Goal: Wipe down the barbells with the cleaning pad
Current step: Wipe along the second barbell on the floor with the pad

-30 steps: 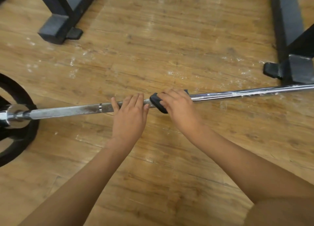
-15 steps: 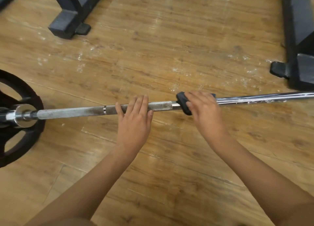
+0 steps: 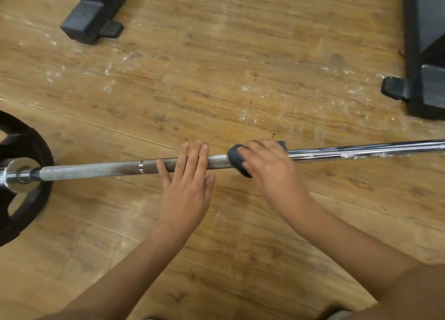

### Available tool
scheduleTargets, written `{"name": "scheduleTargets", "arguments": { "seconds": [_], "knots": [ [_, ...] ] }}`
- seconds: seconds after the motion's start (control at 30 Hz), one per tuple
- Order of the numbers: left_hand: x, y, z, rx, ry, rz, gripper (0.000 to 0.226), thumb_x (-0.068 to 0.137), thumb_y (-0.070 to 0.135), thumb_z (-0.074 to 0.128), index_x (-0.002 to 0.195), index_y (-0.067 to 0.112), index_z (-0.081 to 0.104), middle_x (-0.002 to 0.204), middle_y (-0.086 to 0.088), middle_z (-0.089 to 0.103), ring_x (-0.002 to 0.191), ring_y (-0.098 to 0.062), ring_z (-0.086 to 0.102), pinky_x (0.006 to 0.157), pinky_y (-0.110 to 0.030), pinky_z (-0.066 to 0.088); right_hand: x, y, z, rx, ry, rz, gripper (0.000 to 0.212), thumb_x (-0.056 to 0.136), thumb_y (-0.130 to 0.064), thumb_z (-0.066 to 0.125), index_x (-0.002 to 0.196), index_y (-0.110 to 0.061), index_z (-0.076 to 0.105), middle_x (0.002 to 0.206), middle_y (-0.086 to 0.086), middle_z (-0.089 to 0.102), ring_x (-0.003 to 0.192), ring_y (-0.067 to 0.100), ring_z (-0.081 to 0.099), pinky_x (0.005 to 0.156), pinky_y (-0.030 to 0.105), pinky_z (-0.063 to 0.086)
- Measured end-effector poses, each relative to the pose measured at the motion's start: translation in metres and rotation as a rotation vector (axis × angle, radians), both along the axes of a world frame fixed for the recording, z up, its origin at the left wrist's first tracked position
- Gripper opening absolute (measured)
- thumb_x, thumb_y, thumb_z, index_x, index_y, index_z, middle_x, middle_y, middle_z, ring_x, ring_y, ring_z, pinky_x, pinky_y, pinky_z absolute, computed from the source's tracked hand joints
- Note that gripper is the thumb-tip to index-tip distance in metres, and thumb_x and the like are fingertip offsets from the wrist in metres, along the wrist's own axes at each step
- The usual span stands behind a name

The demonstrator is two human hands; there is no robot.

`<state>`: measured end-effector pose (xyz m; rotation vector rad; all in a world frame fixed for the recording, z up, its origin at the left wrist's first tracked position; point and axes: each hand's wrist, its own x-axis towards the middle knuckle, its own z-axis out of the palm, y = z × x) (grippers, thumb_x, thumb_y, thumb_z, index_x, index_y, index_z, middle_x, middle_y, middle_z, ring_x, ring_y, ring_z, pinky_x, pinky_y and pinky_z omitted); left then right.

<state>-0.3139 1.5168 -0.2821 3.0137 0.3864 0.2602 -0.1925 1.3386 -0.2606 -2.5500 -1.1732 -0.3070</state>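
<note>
A steel barbell (image 3: 96,171) lies across the wooden floor from left to right, dull and rusty on its knurled left part, shiny with white chalk marks on the right. My left hand (image 3: 186,185) lies flat on the knurled shaft with straight fingers. Just to its right, my right hand (image 3: 269,168) grips a dark grey cleaning pad (image 3: 237,162) wrapped over the bar; most of the pad is hidden under the hand.
A black weight plate (image 3: 29,194) sits on the bar's left end behind a chrome collar (image 3: 18,175). Black rack feet stand at the top left (image 3: 89,23) and at the right (image 3: 423,84). White chalk dust speckles the floor beyond the bar.
My right hand slid the pad to the right along the bar, opening a gap from my left hand, then drifted slightly back. The left hand stayed flat on the shaft.
</note>
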Motion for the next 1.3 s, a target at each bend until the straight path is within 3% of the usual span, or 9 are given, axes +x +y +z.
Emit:
{"name": "scheduleTargets", "arguments": {
  "seconds": [0.1,0.23,0.4,0.6,0.73,0.87,1.03,1.17,1.3],
  "knots": [
    [-0.01,-0.001,-0.001,0.016,0.015,-0.031,0.062,0.107,0.041,0.03,0.162,0.015,0.021,0.17,-0.002,0.021,0.158,-0.022,0.013,0.119,-0.069,0.007,-0.006,-0.001,-0.003,-0.03,-0.018,0.143,0.033,0.096,-0.017,0.064,0.129,-0.008,0.066,0.132,0.009,0.065,0.124,0.033,0.058,0.108,0.048,0.045],
    [-0.018,-0.006,0.0,0.013,0.03,-0.039,0.066,0.106,0.041,0.035,0.163,0.015,0.015,0.171,-0.001,0.017,0.158,-0.022,0.01,0.119,-0.068,0.003,-0.006,-0.029,0.007,0.092,-0.053,0.038,0.032,0.096,-0.017,0.056,0.12,0.0,0.07,0.125,0.014,0.069,0.119,0.031,0.057,0.105,0.043,0.041],
    [-0.029,-0.014,-0.003,0.0,-0.029,-0.012,0.067,0.104,0.039,0.042,0.162,0.014,0.021,0.167,-0.003,0.027,0.156,-0.023,0.02,0.121,-0.064,-0.001,-0.016,-0.01,0.007,0.042,0.009,0.078,0.031,0.093,-0.022,0.069,0.12,-0.006,0.073,0.135,0.011,0.065,0.126,0.033,0.06,0.105,0.042,0.045],
    [-0.042,-0.02,-0.003,0.037,-0.064,-0.037,0.069,0.101,0.037,0.05,0.161,0.012,0.026,0.165,-0.006,0.033,0.153,-0.026,0.028,0.121,-0.066,0.002,-0.007,-0.016,0.017,-0.138,0.324,0.095,0.06,0.099,-0.054,0.044,0.147,-0.02,0.052,0.165,0.005,0.028,0.153,0.024,0.025,0.107,0.051,0.044],
    [-0.048,-0.022,-0.011,0.069,-0.078,-0.045,0.075,0.1,0.037,0.054,0.161,0.01,0.021,0.166,-0.007,0.028,0.154,-0.026,0.024,0.121,-0.066,-0.002,-0.024,-0.024,0.008,-0.099,0.189,0.117,0.05,0.098,-0.037,0.056,0.142,-0.014,0.057,0.153,0.005,0.05,0.146,0.031,0.039,0.109,0.052,0.045],
    [-0.055,-0.025,-0.014,0.075,-0.055,-0.054,0.08,0.101,0.038,0.053,0.163,0.012,0.01,0.169,-0.008,0.02,0.158,-0.025,0.012,0.119,-0.07,0.001,-0.052,-0.045,0.0,-0.088,0.074,0.124,0.047,0.103,-0.025,0.054,0.147,-0.009,0.051,0.155,0.008,0.047,0.146,0.033,0.039,0.118,0.052,0.032],
    [-0.067,-0.028,-0.021,0.084,-0.06,-0.069,0.075,0.106,0.041,0.047,0.164,0.011,0.008,0.171,-0.005,0.012,0.158,-0.027,0.012,0.116,-0.074,0.006,-0.044,-0.027,0.01,-0.041,0.196,0.053,0.047,0.103,-0.032,0.044,0.138,-0.005,0.06,0.146,0.01,0.057,0.142,0.033,0.044,0.116,0.052,0.037],
    [-0.073,-0.031,-0.025,0.099,-0.062,-0.068,0.075,0.107,0.044,0.043,0.164,0.011,0.007,0.172,-0.005,0.005,0.158,-0.027,0.009,0.114,-0.075,0.009,-0.066,-0.048,0.005,-0.038,0.151,0.121,0.044,0.104,-0.025,0.046,0.142,-0.005,0.056,0.15,0.01,0.052,0.144,0.033,0.041,0.12,0.05,0.03],
    [-0.077,-0.035,-0.025,0.074,-0.068,-0.065,0.078,0.106,0.044,0.046,0.163,0.009,0.006,0.171,-0.009,0.008,0.158,-0.028,0.006,0.116,-0.073,0.001,-0.056,-0.036,0.013,-0.038,0.228,0.091,0.044,0.103,-0.028,0.044,0.135,-0.003,0.061,0.143,0.012,0.059,0.14,0.033,0.046,0.118,0.048,0.034]
  ]
}}
